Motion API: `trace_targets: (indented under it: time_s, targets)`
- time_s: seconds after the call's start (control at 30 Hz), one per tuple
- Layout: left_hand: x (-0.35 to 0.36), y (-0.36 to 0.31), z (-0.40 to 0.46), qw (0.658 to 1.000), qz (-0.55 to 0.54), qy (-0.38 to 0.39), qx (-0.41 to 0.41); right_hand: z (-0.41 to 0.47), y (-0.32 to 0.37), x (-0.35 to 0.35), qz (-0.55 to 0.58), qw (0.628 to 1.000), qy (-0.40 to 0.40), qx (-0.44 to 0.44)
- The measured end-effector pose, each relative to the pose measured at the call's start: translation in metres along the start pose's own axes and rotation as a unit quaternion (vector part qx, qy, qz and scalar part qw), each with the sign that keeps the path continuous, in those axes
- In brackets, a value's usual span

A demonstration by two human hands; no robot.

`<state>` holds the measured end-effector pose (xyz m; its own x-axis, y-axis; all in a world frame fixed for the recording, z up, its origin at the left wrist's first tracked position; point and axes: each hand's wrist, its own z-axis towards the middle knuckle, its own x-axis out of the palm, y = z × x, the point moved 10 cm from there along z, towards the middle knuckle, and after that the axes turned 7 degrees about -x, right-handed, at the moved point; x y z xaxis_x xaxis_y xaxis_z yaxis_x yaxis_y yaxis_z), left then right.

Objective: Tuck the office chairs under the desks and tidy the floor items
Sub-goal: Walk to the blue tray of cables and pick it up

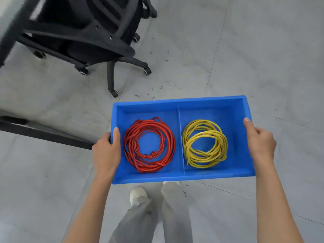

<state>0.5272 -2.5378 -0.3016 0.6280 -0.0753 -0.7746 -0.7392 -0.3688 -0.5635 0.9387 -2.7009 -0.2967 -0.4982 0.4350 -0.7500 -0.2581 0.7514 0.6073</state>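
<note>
At the far left we see a black office chair on wheels (84, 41) on the grey tile floor (245, 50). Our left hand (107, 151) grips the left wall of a blue plastic bin (175, 103), thumb over the rim. Inside, a red wire coil (149, 146) lies in the left part and a yellow wire coil (205, 144) in the right part. Our right hand (261, 142) grips the right wall.
</note>
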Motion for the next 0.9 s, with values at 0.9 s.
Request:
trace_targets:
  time_s: [0.9]
  targets:
    - [-0.449, -0.058, 0.091, 0.947, -0.014, -0.286, -0.149, -0.087, 0.579, 0.036, -0.050, 0.923, 0.109, -0.367]
